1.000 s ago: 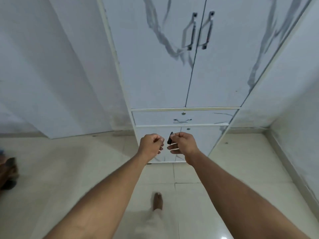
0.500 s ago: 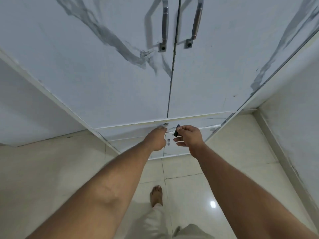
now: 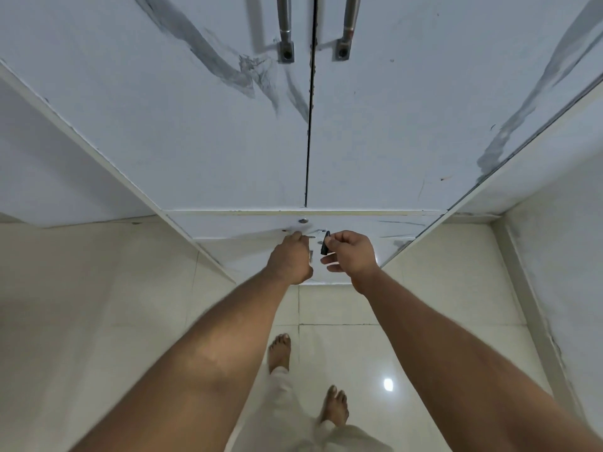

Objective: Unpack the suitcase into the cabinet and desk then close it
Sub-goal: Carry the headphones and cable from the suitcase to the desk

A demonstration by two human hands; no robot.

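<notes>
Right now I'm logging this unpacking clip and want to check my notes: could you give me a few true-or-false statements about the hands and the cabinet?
1. The right hand pinches a small black object. True.
2. The two tall cabinet doors stand open. False: they are closed, with only a thin dark seam between them.
3. The left hand reaches to the drawer front below the doors. True.
4. The left hand grips one of the long door handles. False: both handles are untouched, high above the hands.
5. The person wears shoes. False: both feet are bare on the tiled floor.
</notes>
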